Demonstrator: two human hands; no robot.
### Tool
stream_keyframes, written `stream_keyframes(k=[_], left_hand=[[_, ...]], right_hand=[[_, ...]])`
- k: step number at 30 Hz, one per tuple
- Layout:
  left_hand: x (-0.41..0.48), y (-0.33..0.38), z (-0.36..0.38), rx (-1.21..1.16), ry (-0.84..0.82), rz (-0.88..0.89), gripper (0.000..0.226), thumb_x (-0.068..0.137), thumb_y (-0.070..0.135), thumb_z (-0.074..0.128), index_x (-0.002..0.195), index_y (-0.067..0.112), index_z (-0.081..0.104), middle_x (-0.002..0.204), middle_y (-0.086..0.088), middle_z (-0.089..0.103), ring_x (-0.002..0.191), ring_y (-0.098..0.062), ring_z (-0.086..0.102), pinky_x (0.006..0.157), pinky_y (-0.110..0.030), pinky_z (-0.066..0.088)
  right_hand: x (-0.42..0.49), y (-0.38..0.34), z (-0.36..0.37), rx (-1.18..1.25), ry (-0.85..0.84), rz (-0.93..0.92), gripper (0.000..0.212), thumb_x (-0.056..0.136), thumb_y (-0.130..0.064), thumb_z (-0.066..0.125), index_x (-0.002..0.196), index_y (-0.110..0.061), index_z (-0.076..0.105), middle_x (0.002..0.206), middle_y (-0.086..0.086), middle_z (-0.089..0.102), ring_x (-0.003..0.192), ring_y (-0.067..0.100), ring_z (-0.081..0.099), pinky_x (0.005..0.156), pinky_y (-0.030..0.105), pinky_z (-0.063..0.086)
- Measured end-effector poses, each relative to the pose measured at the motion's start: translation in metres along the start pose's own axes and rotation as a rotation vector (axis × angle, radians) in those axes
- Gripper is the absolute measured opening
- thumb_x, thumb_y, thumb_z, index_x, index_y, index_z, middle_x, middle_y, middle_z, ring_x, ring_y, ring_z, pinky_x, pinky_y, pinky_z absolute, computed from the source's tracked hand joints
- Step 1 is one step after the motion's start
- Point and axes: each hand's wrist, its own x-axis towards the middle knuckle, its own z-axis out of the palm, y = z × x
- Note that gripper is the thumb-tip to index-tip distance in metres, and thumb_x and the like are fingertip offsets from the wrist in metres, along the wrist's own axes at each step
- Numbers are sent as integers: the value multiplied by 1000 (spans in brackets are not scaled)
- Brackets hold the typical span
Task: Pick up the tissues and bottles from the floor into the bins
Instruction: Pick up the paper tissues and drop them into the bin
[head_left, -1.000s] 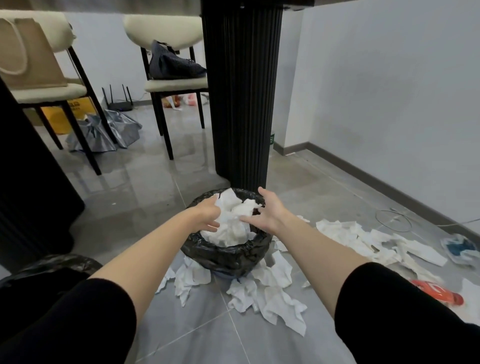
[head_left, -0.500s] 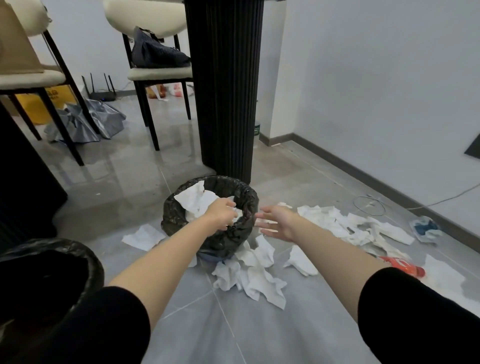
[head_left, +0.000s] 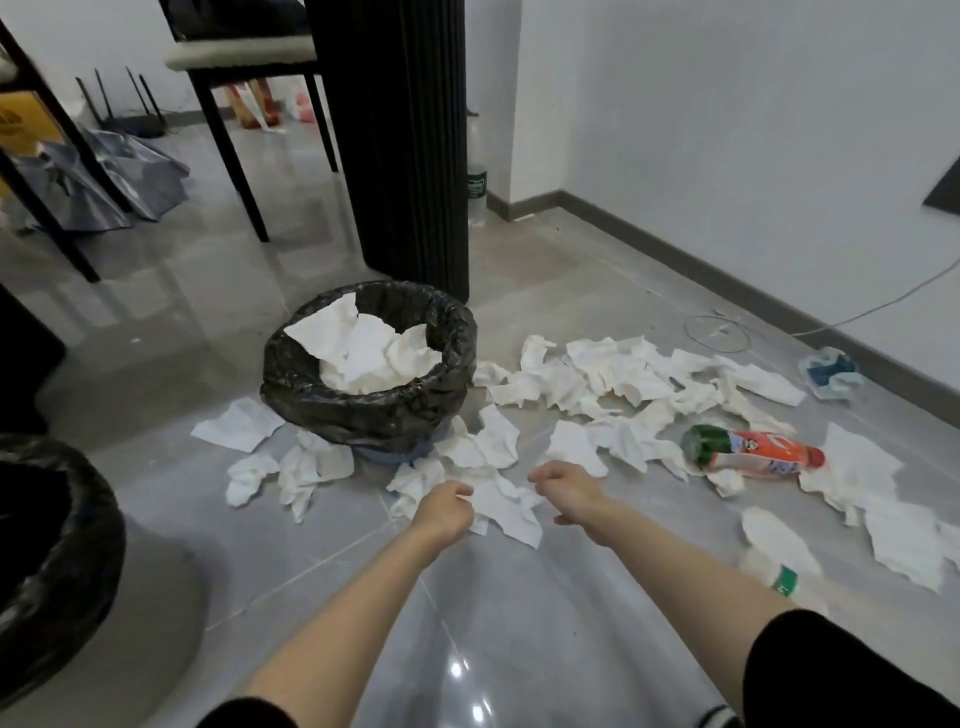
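Note:
A bin lined with a black bag (head_left: 363, 410) stands on the floor with crumpled white tissues in the bin (head_left: 366, 348). Loose tissues (head_left: 613, 379) lie all around it and off to the right. In front of the bin lies one tissue (head_left: 506, 506). My left hand (head_left: 444, 506) is curled at its left edge with a bit of white paper pinched in the fingertips. My right hand (head_left: 569, 488) hovers curled over its right edge; a grip is not visible. An orange bottle with a green cap (head_left: 753, 452) lies on its side to the right. A clear bottle with a green label (head_left: 784, 577) lies by my right forearm.
A second black-bagged bin (head_left: 57, 545) stands at the far left. A black ribbed table column (head_left: 405, 145) rises behind the first bin, with a clear bottle (head_left: 475, 192) beside it. Chair legs (head_left: 239, 156) and a grey bag (head_left: 119, 182) are at the back left. A cable (head_left: 717, 332) lies by the wall.
Both hands have left the bin, where they were pressing tissues in, and come down to the tissue on the floor in front of it. My view has tilted down and right.

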Motion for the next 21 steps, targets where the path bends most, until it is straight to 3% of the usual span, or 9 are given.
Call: stream_keyframes(k=[4, 8, 11, 13, 16, 19, 21], left_hand=[[9, -32, 19, -139, 17, -88, 35, 93, 12, 42, 126, 12, 54, 130, -12, 54, 118, -30, 54, 98, -38, 46], [23, -54, 23, -195, 35, -173, 30, 90, 18, 47, 118, 19, 58, 122, -9, 61, 114, -32, 58, 97, -42, 47], [27, -56, 25, -196, 61, -172, 32, 91, 18, 45, 120, 20, 58, 120, -6, 62, 113, -29, 58, 99, -41, 48], [29, -56, 27, -167, 77, -154, 28, 94, 20, 42, 117, 18, 59, 118, -5, 61, 112, -28, 57, 98, -39, 48], [31, -59, 31, -83, 73, -111, 26, 95, 18, 37, 106, 14, 61, 116, -6, 61, 109, -27, 56, 94, -32, 44], [33, -63, 32, -56, 71, -98, 28, 94, 13, 39, 109, 13, 62, 119, -3, 61, 113, -23, 55, 97, -29, 41], [33, -64, 31, -61, 68, -94, 29, 93, 12, 40, 112, 13, 63, 120, -2, 62, 113, -21, 55, 99, -28, 41]], right_hand=[[17, 27, 29, -221, 83, -136, 37, 82, -3, 47, 104, -22, 69, 131, 5, 54, 128, 24, 43, 101, 22, 30], [29, 40, 54, -497, -77, -193, 34, 88, -14, 47, 115, -29, 63, 153, 11, 25, 142, 27, 15, 105, 24, 20], [32, 44, 59, -614, -138, -173, 33, 92, -20, 48, 120, -31, 62, 159, 10, 9, 142, 30, 9, 112, 30, 20], [37, 48, 60, -663, -148, -164, 36, 94, -19, 46, 125, -31, 59, 158, 5, 14, 138, 33, 16, 112, 29, 21], [40, 58, 57, -735, -114, -136, 42, 93, -14, 42, 134, -17, 50, 151, -1, 34, 130, 32, 28, 106, 31, 32], [41, 67, 56, -710, -33, -95, 32, 89, -8, 41, 115, -13, 58, 132, 4, 54, 121, 29, 37, 98, 33, 40], [40, 69, 54, -630, 22, -87, 34, 89, -8, 42, 115, -16, 62, 127, 4, 57, 121, 25, 41, 98, 31, 40]])
